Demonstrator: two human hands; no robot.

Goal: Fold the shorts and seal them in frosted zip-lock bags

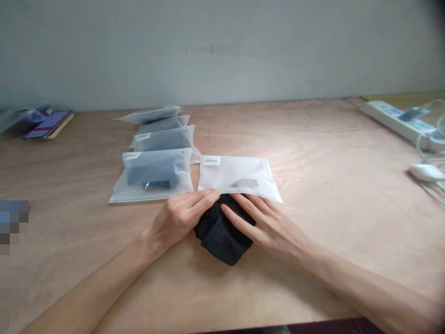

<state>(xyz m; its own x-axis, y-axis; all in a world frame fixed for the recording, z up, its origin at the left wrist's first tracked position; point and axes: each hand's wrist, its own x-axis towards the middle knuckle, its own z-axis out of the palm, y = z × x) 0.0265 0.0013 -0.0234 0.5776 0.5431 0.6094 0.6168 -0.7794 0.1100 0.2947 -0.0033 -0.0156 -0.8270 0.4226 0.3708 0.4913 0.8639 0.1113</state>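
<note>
A folded black cloth item (231, 239) lies in front of me at the open near edge of a frosted white zip bag (239, 174). With fingers closed, my left hand (184, 208) pinches the bag's near left edge, close to the cloth; its fingertips are partly hidden. My right hand (267, 225) holds the cloth from the right. Its fingers stretch over the top, some tips go under the bag's edge, and the thumb is hidden. A small label sits on the bag's far left corner, and dark print shows near its front.
To the left lies a filled frosted bag (156, 176), with several similar bags (163, 137) in a row behind it. A phone (48, 124) and a plastic packet (21, 120) are at the far left. A power strip (399, 123) and a white charger (427, 172) with cables lie right.
</note>
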